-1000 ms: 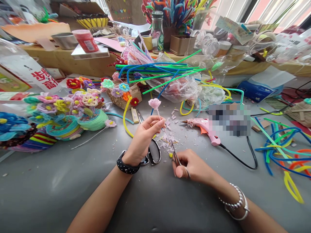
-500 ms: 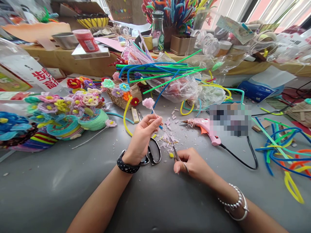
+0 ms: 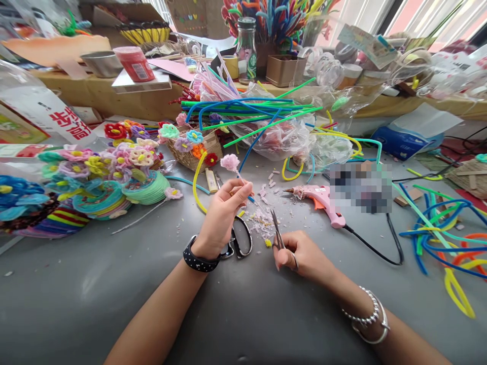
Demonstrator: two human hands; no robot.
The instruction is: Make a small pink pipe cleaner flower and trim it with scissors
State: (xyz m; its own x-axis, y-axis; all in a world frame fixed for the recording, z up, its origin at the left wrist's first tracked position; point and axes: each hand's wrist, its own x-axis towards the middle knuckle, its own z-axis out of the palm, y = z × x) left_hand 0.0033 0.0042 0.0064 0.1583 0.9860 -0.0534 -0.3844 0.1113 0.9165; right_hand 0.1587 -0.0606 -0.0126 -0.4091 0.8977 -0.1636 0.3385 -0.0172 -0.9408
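Between the thumb and fingers of my left hand (image 3: 228,205) is the thin stem of a pink pipe-cleaner flower (image 3: 230,162), its fuzzy head pointing up and away from me. My right hand (image 3: 300,253) grips a small pair of metal scissors (image 3: 277,230), fingers in the handle loops and blades pointing up. The blades are apart from the flower stem. Below them lie pale fuzz clippings (image 3: 262,223) and a small yellow piece (image 3: 268,243). Larger black-handled scissors (image 3: 243,238) rest beside my left wrist, partly hidden by it.
A pink glue gun (image 3: 319,200) lies to the right with its black cord. Loose pipe cleaners (image 3: 449,233) spread at far right. Flower-decorated baskets (image 3: 146,187) stand at left, with another pink flower (image 3: 173,193) near them. Green and blue stems (image 3: 251,109) lie on plastic bags behind.
The small scissors have moved away from the flower stem, their blades swinging more upright. The flower head has shifted slightly left while my left hand stays nearly in place.
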